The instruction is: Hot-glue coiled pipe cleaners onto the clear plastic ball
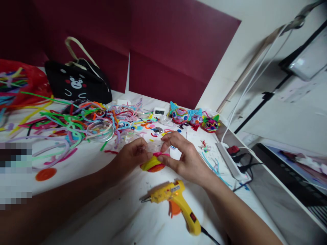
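Note:
Between my two hands is a small rounded craft piece (152, 164) covered with yellow, orange and pink fuzzy pipe cleaner. My left hand (134, 151) is closed, its fingertips pinching the upper left side of the piece. From the other side, my right hand (184, 154) presses its thumb and curled fingers against the pink pipe cleaner (161, 154) on top. Clear plastic shows just behind the fingertips. Below the hands, a yellow glue gun (168, 192) with an orange trigger lies on its side, nozzle pointing left.
Loose coloured pipe cleaners (74, 126) cover the left and back of the white table. A clear round dish (100, 131) sits among them. Finished animal-face crafts (180, 115) stand at the back, near a small digital display (159, 111). A power strip (233, 163) with cables lies right.

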Motion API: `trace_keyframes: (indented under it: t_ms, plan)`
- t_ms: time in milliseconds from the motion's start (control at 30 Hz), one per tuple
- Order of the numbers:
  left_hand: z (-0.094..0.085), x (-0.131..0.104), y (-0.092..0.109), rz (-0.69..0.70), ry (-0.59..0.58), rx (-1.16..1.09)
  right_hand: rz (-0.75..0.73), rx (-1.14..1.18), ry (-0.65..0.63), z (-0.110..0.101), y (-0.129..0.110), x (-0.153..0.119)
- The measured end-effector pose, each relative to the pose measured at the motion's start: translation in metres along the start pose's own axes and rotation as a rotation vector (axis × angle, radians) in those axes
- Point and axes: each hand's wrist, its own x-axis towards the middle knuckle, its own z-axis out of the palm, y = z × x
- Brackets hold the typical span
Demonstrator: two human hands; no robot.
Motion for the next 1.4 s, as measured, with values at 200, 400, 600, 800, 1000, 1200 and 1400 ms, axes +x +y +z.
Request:
trace_keyframes:
  t_ms: [200, 400, 600, 800, 1000, 1200, 1400]
  plan:
    - [0.001, -0.001, 0.007, 0.039, 0.001, 0.083, -0.008, 0.018, -0.018, 0.002, 0.0, 0.0]
    - [0.001, -0.002, 0.012, 0.044, 0.001, 0.154, -0.005, -0.004, -0.02, 0.002, -0.001, 0.0]
    - [0.0, -0.002, 0.009, 0.075, 0.016, 0.227, -0.005, -0.048, -0.04, 0.002, -0.003, 0.0]
    - [0.0, -0.001, 0.009, 0.124, 0.012, 0.312, -0.039, -0.201, -0.067, 0.003, -0.003, -0.001]
    - [0.0, -0.002, 0.009, 0.143, 0.034, 0.396, -0.061, -0.293, -0.083, 0.005, -0.003, -0.002]
    - [0.002, -0.002, 0.01, 0.15, 0.05, 0.424, -0.075, -0.306, -0.074, 0.007, -0.002, -0.003]
    - [0.002, -0.002, 0.011, 0.131, 0.042, 0.418, -0.089, -0.303, -0.105, 0.007, -0.004, -0.002]
